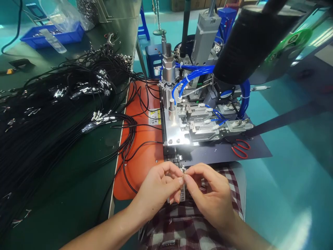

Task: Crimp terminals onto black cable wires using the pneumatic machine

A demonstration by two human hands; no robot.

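My left hand [161, 185] and my right hand [212, 192] meet fingertip to fingertip above my lap, just in front of the machine [179, 130]. Both are closed in a pinch. Between the fingertips is a tiny piece, too small to name and mostly covered by the fingers. Right behind them a small white connector [180, 157] sits at the near end of the machine's track. To the left of my left hand, black cables [130, 139] run across the orange cover [145, 156] into the machine's side.
Bundles of black cables [78, 83] with metal ends spread over the dark green table [85, 194]. A blue bin [70, 34] stands at the back left. Red-handled scissors [240, 148] lie on the grey plate to the right. A black cylinder [249, 43] overhangs the machine.
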